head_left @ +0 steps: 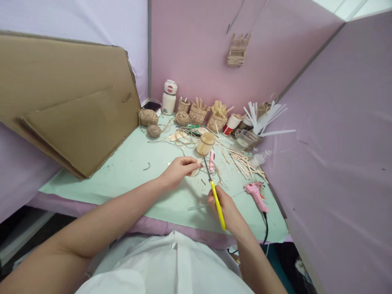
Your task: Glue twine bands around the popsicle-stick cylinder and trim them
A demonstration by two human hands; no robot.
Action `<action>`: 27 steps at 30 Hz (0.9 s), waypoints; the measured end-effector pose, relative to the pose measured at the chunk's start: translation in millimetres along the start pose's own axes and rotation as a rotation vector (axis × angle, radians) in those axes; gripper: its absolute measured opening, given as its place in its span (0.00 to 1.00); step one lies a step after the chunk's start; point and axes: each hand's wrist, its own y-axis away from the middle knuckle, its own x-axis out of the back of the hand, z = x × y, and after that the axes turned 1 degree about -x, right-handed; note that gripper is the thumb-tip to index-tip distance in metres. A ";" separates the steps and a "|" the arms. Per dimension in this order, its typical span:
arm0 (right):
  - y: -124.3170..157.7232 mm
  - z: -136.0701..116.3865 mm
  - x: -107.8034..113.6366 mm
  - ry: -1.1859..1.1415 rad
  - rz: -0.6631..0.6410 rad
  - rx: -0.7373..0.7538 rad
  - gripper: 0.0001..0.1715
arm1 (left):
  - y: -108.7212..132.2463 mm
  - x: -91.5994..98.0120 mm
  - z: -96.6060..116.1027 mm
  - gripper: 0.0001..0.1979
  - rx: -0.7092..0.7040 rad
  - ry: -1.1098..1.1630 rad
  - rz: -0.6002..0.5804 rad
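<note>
My left hand (180,169) pinches a small pale wooden piece (198,163) between thumb and fingers, over the middle of the table. In my right hand (225,204) are yellow-handled scissors (218,206), their blades pointing up and away, beside the piece. Just beyond the blades stands a small round wooden cup (206,143). A pink cutter (212,160) lies right of the blades, among loose twine and scraps. Under my right hand a clear stick (197,207) rests on the table.
A pink glue gun (257,196) lies at the right, its cord hanging over the front edge. Wooden strips (245,161) are scattered behind it. Twine balls (148,117), a white bottle (169,98) and stick-filled cups (217,116) line the back. Cardboard (76,102) leans at the left.
</note>
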 end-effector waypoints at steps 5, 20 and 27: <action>1.2 1.7 1.0 -0.026 -0.027 0.037 0.15 | 0.9 0.6 0.0 0.17 -0.024 0.003 -0.076; 7.2 0.5 2.7 -0.082 -0.104 0.028 0.18 | 5.7 -2.9 2.5 0.15 -0.016 -0.057 -0.157; 7.8 1.9 1.3 -0.067 -0.108 0.020 0.18 | 6.8 -4.7 4.6 0.14 -0.002 -0.069 -0.169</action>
